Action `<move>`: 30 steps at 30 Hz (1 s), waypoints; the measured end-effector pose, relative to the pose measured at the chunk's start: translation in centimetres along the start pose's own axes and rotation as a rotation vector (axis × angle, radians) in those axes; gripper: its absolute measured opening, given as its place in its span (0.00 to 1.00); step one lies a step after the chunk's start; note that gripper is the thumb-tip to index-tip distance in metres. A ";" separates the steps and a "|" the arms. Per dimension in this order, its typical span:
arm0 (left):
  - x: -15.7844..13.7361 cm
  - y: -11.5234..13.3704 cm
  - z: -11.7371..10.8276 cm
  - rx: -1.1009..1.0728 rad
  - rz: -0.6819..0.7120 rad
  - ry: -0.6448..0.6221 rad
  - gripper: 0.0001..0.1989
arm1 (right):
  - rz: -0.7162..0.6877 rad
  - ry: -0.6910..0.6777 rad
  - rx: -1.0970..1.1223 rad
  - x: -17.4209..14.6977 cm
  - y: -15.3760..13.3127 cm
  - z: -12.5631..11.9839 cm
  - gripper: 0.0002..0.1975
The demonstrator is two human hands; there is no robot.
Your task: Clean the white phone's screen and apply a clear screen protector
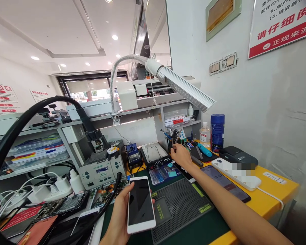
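My left hand (122, 207) is wrapped round a white-framed smartphone (141, 206), its dark screen facing up, over the work mat. My right hand (181, 155) is stretched forward to a holder of upright tools (173, 135) at the back of the bench. Its fingers are curled together among the tool handles, and what they grip is too small and partly hidden to name. Below that hand, another white-edged phone (183, 171) lies partly covered by my forearm. Beside the wrist is a dark-handled tool (197, 161).
A perforated black mat (178, 204) lies in front. A soldering station (102, 173) stands left, with a black hose (48, 100) arching over. A lamp (186, 88) hangs above. On the right are a large phone (225, 182), a power strip (236, 173) and a blue can (217, 132).
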State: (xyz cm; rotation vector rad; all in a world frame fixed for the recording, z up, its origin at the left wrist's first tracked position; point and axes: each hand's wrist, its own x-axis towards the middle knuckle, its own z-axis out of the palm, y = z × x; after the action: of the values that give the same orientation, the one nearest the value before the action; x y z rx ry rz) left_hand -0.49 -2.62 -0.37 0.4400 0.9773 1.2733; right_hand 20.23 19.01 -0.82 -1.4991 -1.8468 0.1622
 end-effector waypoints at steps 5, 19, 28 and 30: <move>0.1 -0.1 -0.2 -0.031 -0.058 0.043 0.24 | -0.017 0.061 0.073 -0.9 -1.4 -1.2 0.15; 0.3 -0.7 0.1 -0.212 0.054 -0.204 0.28 | -0.097 -0.473 0.374 -4.0 -4.3 -3.7 0.22; 0.8 -1.0 0.1 -0.263 0.169 -0.311 0.33 | -0.328 -0.850 0.218 -10.4 -7.6 -4.4 0.62; 0.8 -1.1 0.0 -0.266 0.174 -0.322 0.34 | -0.332 -0.865 0.192 -10.8 -7.8 -4.2 0.64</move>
State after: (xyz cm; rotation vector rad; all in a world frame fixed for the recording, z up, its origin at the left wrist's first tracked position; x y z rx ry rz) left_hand 0.19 -2.21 -1.48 0.5111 0.4989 1.4135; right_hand 17.08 5.55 1.33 -1.0219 -2.6179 0.9120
